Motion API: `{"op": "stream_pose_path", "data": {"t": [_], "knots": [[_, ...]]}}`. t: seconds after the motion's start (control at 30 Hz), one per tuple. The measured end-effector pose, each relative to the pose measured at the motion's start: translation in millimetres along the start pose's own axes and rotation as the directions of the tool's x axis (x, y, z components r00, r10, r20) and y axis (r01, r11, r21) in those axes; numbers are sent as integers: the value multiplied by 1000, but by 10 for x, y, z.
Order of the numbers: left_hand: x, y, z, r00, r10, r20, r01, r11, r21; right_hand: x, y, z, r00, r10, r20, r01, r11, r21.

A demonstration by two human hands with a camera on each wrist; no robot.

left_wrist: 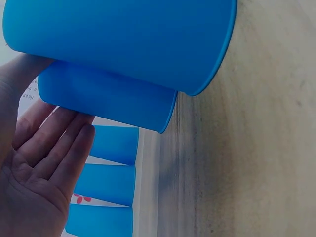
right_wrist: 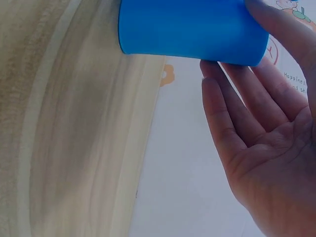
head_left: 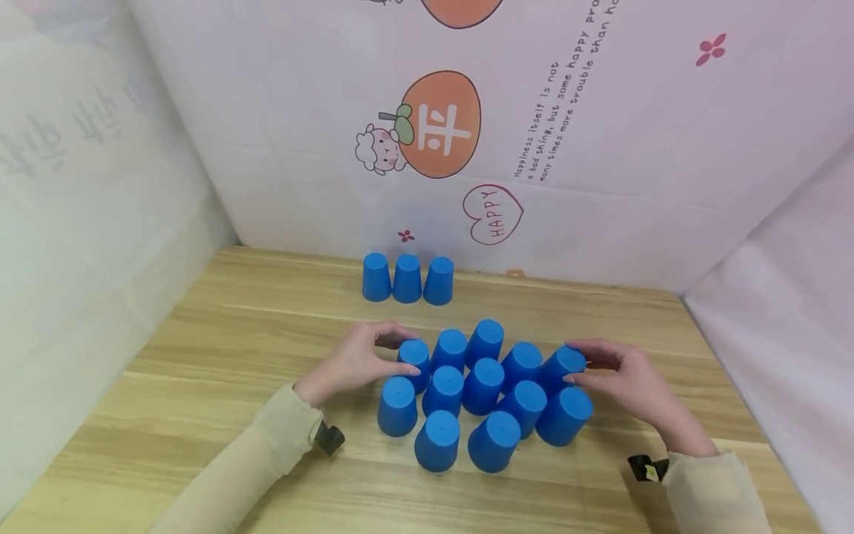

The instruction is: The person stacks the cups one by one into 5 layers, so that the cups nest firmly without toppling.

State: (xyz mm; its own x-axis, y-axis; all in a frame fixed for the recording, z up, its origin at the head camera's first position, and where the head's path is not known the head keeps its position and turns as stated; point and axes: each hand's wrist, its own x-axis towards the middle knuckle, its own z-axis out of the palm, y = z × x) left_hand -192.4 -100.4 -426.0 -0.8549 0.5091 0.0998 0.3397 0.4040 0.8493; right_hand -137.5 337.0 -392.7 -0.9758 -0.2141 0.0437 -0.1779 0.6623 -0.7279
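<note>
Between the thumb and fingers of the left hand (head_left: 356, 361): one blue cup (head_left: 415, 356), inverted, pinched at its sides. Between the thumb and fingers of the right hand (head_left: 630, 378): a second blue cup (head_left: 562, 362), inverted, likewise pinched. Whether either is lifted cannot be told.

Between and in front of the two hands: ten loose cups (head_left: 483, 387), blue, inverted, closely grouped. Among these, one near-left cup (head_left: 397, 406) just on the wearer's side of the left hand's fingers, and one near-right cup (head_left: 564, 417) placed likewise by the right hand.

Beyond the left hand, farther from the wearer: a row of three cups (head_left: 407, 279), blue, inverted, side by side. Beneath both hands: a wood-grain table (head_left: 300, 489). Behind the row: a pale printed backdrop (head_left: 300, 148), bearing a heart outline (head_left: 493, 215) lettered "HAPPY".
</note>
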Motion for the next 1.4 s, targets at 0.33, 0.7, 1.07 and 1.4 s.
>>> {"op": "stream_pose_path", "data": {"t": [0.33, 0.7, 1.07, 1.4], "knots": [[-4, 14, 0, 1000, 20, 7, -20, 999, -33, 422, -37, -147, 997, -63, -43, 62, 998, -25], [-18, 5, -5, 1000, 6, 4, -6, 999, -34, 1305, -427, -238, 999, -20, -41, 21, 999, 25], [10, -16, -3, 1000, 25, 6, -24, 1000, -19, 1827, -539, 113, 999, -15, -28, 16, 1000, 24], [14, 1, 0, 1000, 16, 3, -16, 1000, -23, 2012, -554, 380, 999, -38, 16, 39, 998, -51]]}}
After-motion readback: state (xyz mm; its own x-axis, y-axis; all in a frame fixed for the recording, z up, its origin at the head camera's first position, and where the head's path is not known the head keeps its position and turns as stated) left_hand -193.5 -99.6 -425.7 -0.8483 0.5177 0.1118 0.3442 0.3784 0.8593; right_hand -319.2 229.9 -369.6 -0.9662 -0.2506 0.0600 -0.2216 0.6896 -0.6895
